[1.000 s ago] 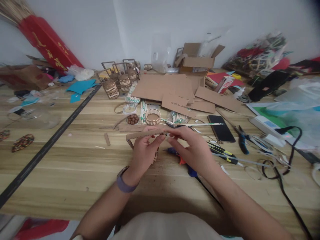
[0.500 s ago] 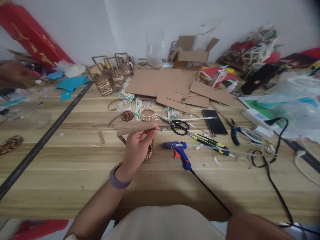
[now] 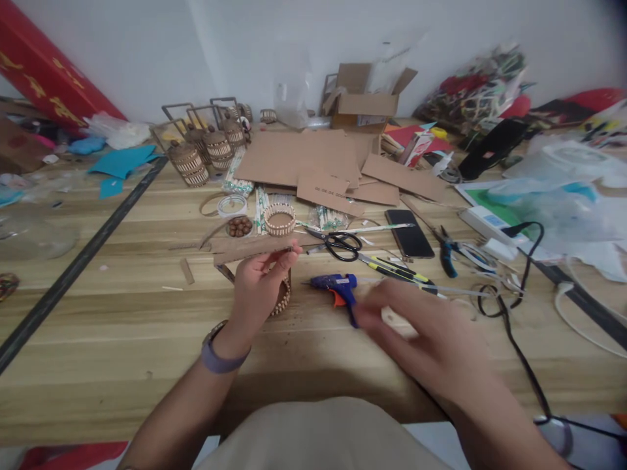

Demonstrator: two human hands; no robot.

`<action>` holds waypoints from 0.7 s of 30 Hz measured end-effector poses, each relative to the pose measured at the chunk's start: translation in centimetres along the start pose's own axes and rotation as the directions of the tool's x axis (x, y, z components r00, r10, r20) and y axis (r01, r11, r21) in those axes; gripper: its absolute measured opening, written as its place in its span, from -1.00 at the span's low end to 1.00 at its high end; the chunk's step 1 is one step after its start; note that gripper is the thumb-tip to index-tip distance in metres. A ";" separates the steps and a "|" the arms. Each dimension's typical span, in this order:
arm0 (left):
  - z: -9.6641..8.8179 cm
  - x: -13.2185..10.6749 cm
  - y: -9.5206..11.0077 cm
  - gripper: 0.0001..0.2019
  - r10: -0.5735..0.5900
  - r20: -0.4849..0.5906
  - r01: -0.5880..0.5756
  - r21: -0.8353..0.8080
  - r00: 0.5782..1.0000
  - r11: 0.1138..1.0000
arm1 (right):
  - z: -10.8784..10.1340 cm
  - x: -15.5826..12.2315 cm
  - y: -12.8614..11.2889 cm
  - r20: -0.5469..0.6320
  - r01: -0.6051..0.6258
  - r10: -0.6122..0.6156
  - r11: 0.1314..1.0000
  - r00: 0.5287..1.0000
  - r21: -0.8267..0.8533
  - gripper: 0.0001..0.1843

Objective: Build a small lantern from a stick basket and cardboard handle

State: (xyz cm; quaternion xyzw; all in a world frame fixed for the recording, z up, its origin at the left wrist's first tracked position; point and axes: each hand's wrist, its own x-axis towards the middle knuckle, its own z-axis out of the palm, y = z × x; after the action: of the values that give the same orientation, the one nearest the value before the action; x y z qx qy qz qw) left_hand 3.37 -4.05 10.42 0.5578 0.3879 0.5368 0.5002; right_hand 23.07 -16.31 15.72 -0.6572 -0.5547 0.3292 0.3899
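Observation:
My left hand (image 3: 257, 281), with a watch on its wrist, is closed in a pinch on a narrow brown cardboard strip (image 3: 255, 251). Just under that hand, partly hidden by it, is a ring of short light sticks (image 3: 281, 301); whether it is joined to the strip I cannot tell. My right hand (image 3: 426, 333) is smeared by motion, its fingertips at the handle of a blue glue gun (image 3: 337, 282) lying on the table. Whether they touch it is unclear. Black-handled scissors (image 3: 343, 245) and a yellow-and-black utility knife (image 3: 399, 273) lie beyond the gun.
Another stick ring (image 3: 279, 219), a dish of brown beads (image 3: 240, 226) and a tape roll (image 3: 232, 205) sit ahead. Behind are small stick-covered lanterns (image 3: 218, 150) and cardboard sheets (image 3: 298, 156). To the right are a phone (image 3: 410, 234), pliers (image 3: 447, 253) and a black cord (image 3: 522, 346).
My right hand has come in from the lower right to the glue gun's handle. My left hand keeps its pinch on the strip. The whole view has shifted slightly.

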 end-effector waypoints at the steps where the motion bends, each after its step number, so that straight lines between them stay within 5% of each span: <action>1: 0.0 -0.1 0.1 -0.73 -0.004 0.003 0.004 -0.004 1.000 1.000 | 0.1 1.3 0.8 -0.017 0.014 -0.017 0.985 1.000 -0.173 -0.77; 4: -0.2 -0.1 0.4 -0.73 -0.008 0.028 0.008 -0.014 1.000 1.000 | 1.2 3.3 4.7 -0.016 -0.129 0.138 0.865 0.990 -0.485 -0.73; 10: -0.4 0.0 0.3 -0.77 -0.002 0.068 0.004 -0.034 0.998 0.999 | 3.8 3.6 8.4 0.029 -0.150 0.202 0.807 0.979 -0.571 -0.82; 16: -0.5 -0.1 0.3 -0.80 -0.019 0.074 0.024 -0.065 0.997 0.998 | 2.8 3.6 8.1 -0.013 -0.202 0.215 0.894 0.977 -0.399 -0.81; 21: -0.5 -0.2 0.4 -0.80 -0.009 0.063 0.012 -0.056 0.998 0.998 | 2.2 2.1 7.4 -0.187 -0.176 0.169 0.984 0.968 -0.026 -0.65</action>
State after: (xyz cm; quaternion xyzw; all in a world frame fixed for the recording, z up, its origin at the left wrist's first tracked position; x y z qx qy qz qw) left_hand 2.85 -4.21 10.73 0.5581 0.3597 0.5271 0.5304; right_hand 25.01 -14.49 8.17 -0.7387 -0.4640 0.2879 0.3952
